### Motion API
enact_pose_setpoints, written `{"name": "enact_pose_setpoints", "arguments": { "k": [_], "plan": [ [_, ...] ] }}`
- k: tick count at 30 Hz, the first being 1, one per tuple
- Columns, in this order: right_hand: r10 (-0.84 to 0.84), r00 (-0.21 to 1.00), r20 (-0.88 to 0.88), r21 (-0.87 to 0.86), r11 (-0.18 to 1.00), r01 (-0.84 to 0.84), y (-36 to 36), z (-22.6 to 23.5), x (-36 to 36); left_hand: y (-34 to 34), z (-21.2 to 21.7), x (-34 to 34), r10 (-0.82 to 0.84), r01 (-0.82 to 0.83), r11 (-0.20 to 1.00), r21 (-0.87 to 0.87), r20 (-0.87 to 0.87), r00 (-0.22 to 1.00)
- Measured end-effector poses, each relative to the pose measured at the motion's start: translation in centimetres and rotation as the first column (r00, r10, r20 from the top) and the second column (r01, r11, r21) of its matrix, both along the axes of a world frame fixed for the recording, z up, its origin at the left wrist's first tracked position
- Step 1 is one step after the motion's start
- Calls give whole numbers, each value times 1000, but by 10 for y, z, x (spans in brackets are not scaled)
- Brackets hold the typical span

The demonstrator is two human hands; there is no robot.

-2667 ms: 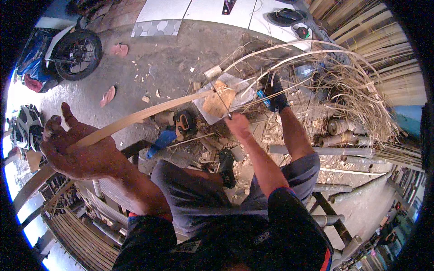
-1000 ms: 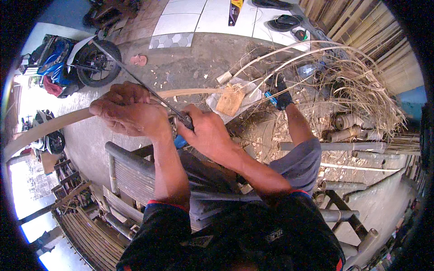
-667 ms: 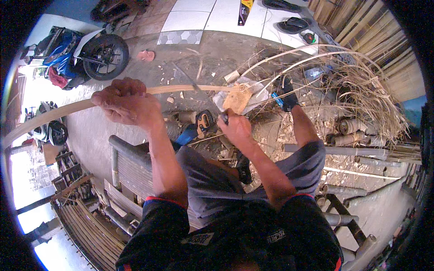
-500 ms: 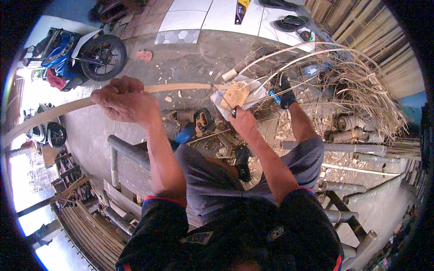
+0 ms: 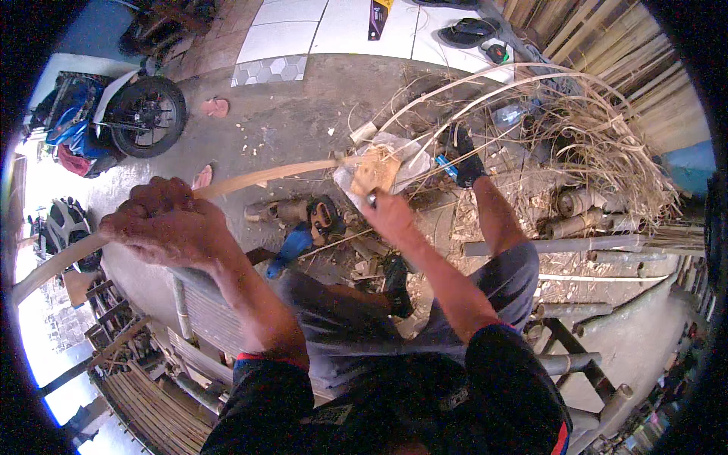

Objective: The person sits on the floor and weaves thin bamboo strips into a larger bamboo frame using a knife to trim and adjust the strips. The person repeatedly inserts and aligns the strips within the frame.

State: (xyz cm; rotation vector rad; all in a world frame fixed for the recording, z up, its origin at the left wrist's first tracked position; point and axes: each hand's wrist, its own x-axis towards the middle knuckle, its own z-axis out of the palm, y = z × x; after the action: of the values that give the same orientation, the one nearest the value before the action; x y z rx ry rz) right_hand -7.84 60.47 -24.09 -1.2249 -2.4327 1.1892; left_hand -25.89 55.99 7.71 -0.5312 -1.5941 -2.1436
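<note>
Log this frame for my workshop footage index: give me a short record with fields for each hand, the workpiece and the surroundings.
left hand: left hand closed around the long bamboo strip, gripping near its middle
right hand: right hand closed on a dark tool handle at the strip's far end; blade not clear
workpiece end: rests by a pale wood block
posture: seated, right foot in a dark sandal stretched forward
ground: pile of dry bamboo shavings, cut bamboo poles
background: motorcycle at upper left

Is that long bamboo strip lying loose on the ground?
No, the left hand grips the bamboo strip and holds it up off the floor, while the right hand works at its far end.
</note>
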Motion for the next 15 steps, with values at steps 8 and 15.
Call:
{"name": "enact_pose_setpoints", "arguments": {
  "k": [8, 15],
  "plan": [
    [-17, 1000, -18, 68, 997, 18, 18, -39, -3, 17, 3, -8, 97, -95, 994, -55, 34, 995],
    [-99, 992, 83, -4, 995, 100, 30, -112, 26, 19, 3, -14, 87, -86, 992, -97, 1, 996]
  ]
}}
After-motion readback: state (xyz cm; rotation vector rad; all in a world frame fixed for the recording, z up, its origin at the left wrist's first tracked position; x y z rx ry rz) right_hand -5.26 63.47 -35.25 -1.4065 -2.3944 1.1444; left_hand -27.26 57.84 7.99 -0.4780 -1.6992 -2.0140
